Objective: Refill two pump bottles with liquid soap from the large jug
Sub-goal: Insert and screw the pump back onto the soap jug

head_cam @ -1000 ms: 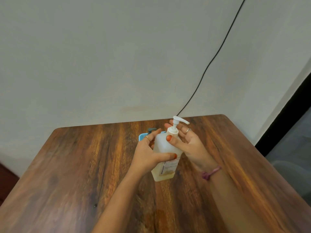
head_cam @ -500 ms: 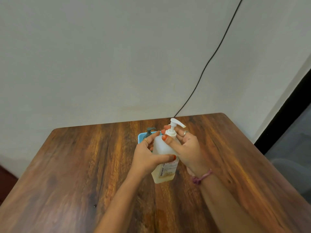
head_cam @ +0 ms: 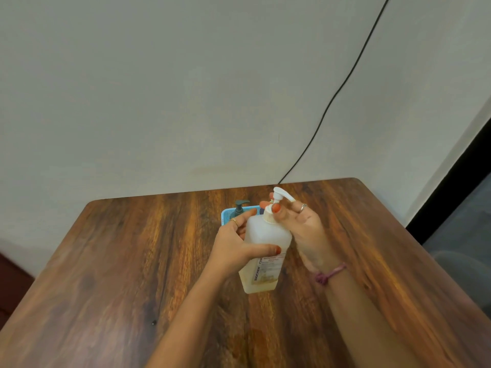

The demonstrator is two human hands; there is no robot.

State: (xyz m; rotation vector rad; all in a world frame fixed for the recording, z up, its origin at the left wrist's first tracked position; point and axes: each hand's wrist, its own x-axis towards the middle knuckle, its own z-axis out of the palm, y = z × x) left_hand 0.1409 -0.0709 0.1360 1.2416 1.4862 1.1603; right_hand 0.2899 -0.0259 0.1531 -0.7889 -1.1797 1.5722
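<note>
A translucent white pump bottle (head_cam: 267,236) with a little yellowish liquid at its bottom stands tilted on the wooden table (head_cam: 132,261). My left hand (head_cam: 233,245) grips its body, thumb across the front. My right hand (head_cam: 300,227) pinches the white collar under the pump head (head_cam: 282,194), thumb and fingers curled round it. Behind the bottle a dark green pump top (head_cam: 240,205) sticks up from a blue basket (head_cam: 225,215); its bottle is hidden. No large jug is in view.
A black cable (head_cam: 345,83) runs down the white wall to the table's far edge. The table's right edge borders a dark doorway or gap (head_cam: 451,187). A pink thread bracelet sits on my right wrist.
The pump head's nozzle has swung round to the right as my right hand turns the collar. The bottle has shifted slightly toward me and leans a little more.
</note>
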